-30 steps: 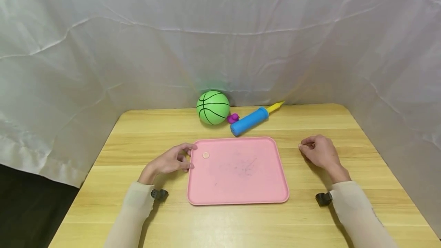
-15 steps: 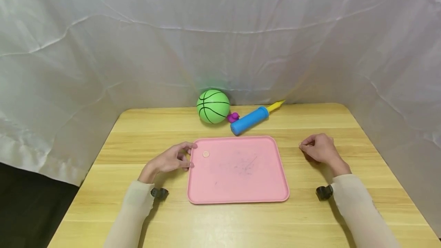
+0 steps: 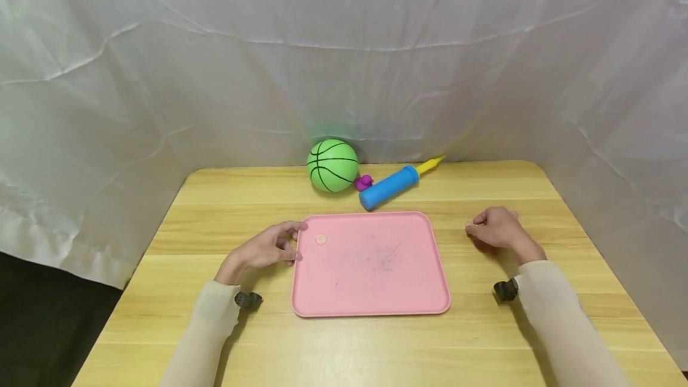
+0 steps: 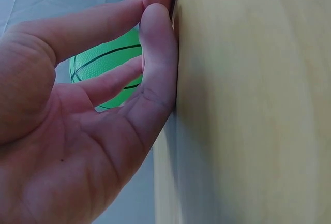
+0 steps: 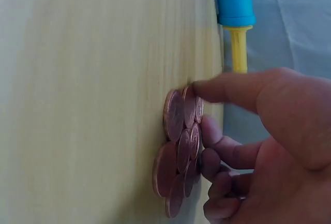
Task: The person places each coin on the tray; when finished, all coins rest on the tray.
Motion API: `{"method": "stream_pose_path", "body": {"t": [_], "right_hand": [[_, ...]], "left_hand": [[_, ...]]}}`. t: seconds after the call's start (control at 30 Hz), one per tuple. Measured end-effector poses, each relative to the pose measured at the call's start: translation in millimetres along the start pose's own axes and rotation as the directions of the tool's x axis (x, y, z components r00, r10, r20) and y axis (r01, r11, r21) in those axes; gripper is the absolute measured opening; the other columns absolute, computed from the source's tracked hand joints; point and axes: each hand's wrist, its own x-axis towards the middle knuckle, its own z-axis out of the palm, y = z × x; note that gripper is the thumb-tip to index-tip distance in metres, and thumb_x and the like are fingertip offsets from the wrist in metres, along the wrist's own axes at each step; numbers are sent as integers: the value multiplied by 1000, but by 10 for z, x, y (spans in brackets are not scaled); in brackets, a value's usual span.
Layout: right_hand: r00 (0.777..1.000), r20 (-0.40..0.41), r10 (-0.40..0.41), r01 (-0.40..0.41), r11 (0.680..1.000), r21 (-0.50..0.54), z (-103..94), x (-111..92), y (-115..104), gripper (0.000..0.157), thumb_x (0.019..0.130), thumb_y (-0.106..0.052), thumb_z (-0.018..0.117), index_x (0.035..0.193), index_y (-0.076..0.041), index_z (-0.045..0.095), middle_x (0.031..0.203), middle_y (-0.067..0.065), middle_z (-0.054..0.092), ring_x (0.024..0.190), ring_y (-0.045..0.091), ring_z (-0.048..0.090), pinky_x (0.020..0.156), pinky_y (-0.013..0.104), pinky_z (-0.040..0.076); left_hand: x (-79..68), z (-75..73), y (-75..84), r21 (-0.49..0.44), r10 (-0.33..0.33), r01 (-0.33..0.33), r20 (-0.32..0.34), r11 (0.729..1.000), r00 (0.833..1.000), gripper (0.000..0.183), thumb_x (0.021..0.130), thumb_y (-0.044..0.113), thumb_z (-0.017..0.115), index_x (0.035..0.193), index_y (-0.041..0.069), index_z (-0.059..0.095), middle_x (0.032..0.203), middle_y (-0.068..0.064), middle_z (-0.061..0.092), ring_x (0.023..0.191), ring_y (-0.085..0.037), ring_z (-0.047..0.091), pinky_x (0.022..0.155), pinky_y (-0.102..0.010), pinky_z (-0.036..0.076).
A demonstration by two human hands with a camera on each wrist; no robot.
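Observation:
A pink tray lies on the wooden table, with one small round coin in its far left corner. My left hand grips the tray's left edge; in the left wrist view its thumb and bent fingers meet the rim. To the right of the tray, my right hand is down at a cluster of several copper-coloured coins lying on the table. Its thumb and curled forefinger close on a coin at the cluster's edge. From the head view the hand hides most of these coins.
Behind the tray stand a green ball with black basketball lines, a small purple toy duck and a blue hand pump with a yellow nozzle. A pale cloth curtain closes off the back and sides.
The right thumb and fingers shift slightly over the coins, and the right wrist moves up a little in the head view. The left hand stays at the tray's edge.

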Motion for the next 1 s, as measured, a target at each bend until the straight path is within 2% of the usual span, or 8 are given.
{"method": "stream_pose_path", "body": {"t": [0.07,0.17,0.27,0.4,0.57,0.67,0.8,1.0], "right_hand": [[1000,3,5,-5,1000,-11,-4,15,6,32,100,-26,70,76,-7,76,63,-1,71,64,13,63,110,64,36],[1000,-11,23,-23,1000,12,-6,20,13,23,95,-25,73,85,-4,70,69,1,69,66,16,63,92,45,51],[999,-44,1,0,999,34,-10,18,-2,23,94,-21,74,101,-1,65,83,5,66,76,17,61,71,28,49],[997,-73,-33,40,995,96,-2,9,-36,22,98,-17,74,108,1,66,88,9,67,78,17,59,66,25,49],[994,-109,-12,37,974,225,57,-20,-62,28,104,-21,74,118,4,73,98,15,76,79,13,65,64,24,54],[997,-58,57,-29,917,397,97,-25,-113,38,105,-24,74,128,5,71,99,9,78,74,11,67,58,26,56],[991,53,125,-132,792,596,128,-6,-192,52,105,-28,75,142,6,64,97,-3,81,73,7,71,53,27,57],[993,111,29,-100,691,716,167,10,-372,54,108,-18,70,149,15,56,106,-4,83,93,4,80,83,25,69]], "left_hand": [[0,6,-4,0,2,-2,4,1000,1000,74,97,-6,74,161,-11,39,126,-29,51,86,-17,66,76,-26,66],[1,15,-8,3,3,-3,8,1000,1000,74,98,-5,74,162,-11,39,127,-29,51,85,-17,67,76,-26,66],[2,11,-7,11,4,-4,3,1000,1000,74,98,-5,75,162,-10,38,128,-29,51,85,-17,68,76,-25,65],[10,-5,-14,12,8,-8,0,1000,1000,76,98,-5,74,163,-11,36,128,-29,51,85,-17,67,75,-24,65],[6,-6,-15,16,0,0,2,1000,1000,79,98,-5,74,165,-11,33,129,-29,50,84,-16,67,75,-24,64],[-3,-4,-7,24,-5,5,1,1000,1000,80,98,-4,75,166,-11,32,130,-29,51,84,-16,68,75,-23,64],[-10,-3,1,29,-7,7,-3,1000,1000,80,98,-4,75,166,-11,32,130,-29,51,84,-16,68,75,-23,64],[-3,-7,-11,22,-3,3,-5,1000,1000,80,98,-5,75,166,-11,33,131,-29,50,83,-14,67,75,-23,64]]}}
